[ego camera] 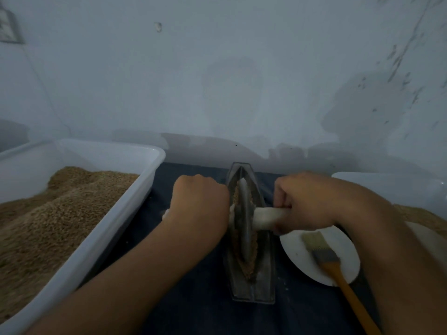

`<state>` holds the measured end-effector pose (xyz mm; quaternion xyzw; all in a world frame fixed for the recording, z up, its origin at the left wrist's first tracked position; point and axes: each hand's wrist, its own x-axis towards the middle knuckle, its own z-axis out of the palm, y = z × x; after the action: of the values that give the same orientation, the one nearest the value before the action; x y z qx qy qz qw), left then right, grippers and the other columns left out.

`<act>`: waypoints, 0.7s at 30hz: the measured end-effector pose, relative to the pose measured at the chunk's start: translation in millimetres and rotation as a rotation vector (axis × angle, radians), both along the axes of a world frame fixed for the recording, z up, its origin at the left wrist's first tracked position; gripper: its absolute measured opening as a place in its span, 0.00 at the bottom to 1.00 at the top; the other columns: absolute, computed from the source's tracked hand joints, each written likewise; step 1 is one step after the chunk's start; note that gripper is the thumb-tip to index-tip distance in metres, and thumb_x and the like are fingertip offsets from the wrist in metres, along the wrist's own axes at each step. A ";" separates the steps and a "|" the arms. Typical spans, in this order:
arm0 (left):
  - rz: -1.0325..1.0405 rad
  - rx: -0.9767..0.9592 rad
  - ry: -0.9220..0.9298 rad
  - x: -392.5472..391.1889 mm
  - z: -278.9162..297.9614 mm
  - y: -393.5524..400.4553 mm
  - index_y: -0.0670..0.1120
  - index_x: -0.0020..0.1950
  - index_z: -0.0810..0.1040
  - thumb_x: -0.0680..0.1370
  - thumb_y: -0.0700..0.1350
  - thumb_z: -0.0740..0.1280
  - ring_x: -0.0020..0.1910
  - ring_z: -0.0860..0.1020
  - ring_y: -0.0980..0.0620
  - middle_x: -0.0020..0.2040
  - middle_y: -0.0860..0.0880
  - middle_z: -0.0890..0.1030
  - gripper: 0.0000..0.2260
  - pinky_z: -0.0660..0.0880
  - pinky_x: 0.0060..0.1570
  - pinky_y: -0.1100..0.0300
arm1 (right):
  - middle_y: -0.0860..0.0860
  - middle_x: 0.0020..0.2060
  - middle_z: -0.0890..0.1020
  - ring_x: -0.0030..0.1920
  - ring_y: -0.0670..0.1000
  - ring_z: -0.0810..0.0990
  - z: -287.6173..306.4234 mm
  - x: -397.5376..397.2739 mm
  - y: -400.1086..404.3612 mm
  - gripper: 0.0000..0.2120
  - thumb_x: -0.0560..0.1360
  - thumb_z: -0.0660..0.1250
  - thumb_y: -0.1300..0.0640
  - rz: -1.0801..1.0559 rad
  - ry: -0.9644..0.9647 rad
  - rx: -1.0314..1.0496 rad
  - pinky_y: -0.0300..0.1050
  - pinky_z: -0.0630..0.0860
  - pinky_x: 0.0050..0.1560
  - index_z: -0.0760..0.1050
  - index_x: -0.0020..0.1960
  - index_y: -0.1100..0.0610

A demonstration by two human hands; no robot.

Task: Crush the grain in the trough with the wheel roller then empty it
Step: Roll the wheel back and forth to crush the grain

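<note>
A pale wall [217, 68] is filling the upper half of the view, scuffed and stained toward the right; below it a bench [193, 298] covered in dark blue cloth is carrying everything else. On the left a big white plastic tub [135, 209] is sitting heaped with brown grain; at the far right edge another white container [399, 187] is peeking in, partly hidden behind the right forearm, with more brown grain showing just below it. In the middle, the boat-shaped metal trough [251, 286] is lying lengthwise, pointing away from the person; crushed grain [250, 264] is lining its groove on both sides of the wheel. The wheel roller [244, 221] is standing upright on edge in that groove, its pale handle sticking out to both sides across the trough. The left hand [198, 206] is gripping the left end of the handle, fingers curled tightly round it; the right hand [304, 204] is gripping the right end, fingers wrapped round the pale bar. Just right of the trough a white plate [300, 255] is lying flat, partly under the right wrist; a brush [329, 259] with pale bristles and an orange handle is resting on it, the handle running off the plate toward the near right.
</note>
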<state>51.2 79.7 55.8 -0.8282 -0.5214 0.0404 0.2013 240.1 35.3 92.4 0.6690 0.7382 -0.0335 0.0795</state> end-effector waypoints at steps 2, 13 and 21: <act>-0.018 -0.031 0.020 -3.6 3.6 -7.6 0.51 0.38 0.71 0.75 0.48 0.69 0.31 0.67 0.54 0.35 0.52 0.71 0.09 0.57 0.28 0.58 | 0.50 0.41 0.84 0.41 0.50 0.82 5.7 -5.4 -6.6 0.18 0.66 0.75 0.36 0.034 -0.025 0.014 0.39 0.70 0.30 0.82 0.43 0.50; -0.026 -0.033 -0.038 -5.9 -0.4 2.2 0.49 0.37 0.68 0.74 0.49 0.68 0.30 0.66 0.53 0.34 0.52 0.69 0.11 0.57 0.29 0.58 | 0.42 0.41 0.82 0.40 0.43 0.80 4.9 3.3 0.1 0.13 0.68 0.74 0.36 -0.047 0.088 -0.019 0.43 0.80 0.41 0.79 0.45 0.44; -0.131 0.057 -0.231 4.2 -44.3 46.7 0.47 0.63 0.67 0.79 0.46 0.64 0.57 0.76 0.45 0.60 0.46 0.76 0.15 0.68 0.51 0.53 | 0.50 0.48 0.79 0.44 0.49 0.75 -38.2 28.6 44.7 0.13 0.83 0.56 0.46 -0.065 0.152 0.139 0.45 0.67 0.39 0.74 0.54 0.52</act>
<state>55.4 126.4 11.5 -0.8536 -0.4869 -0.0832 0.1656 268.7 80.0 54.2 0.6922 0.7204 -0.0356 -0.0243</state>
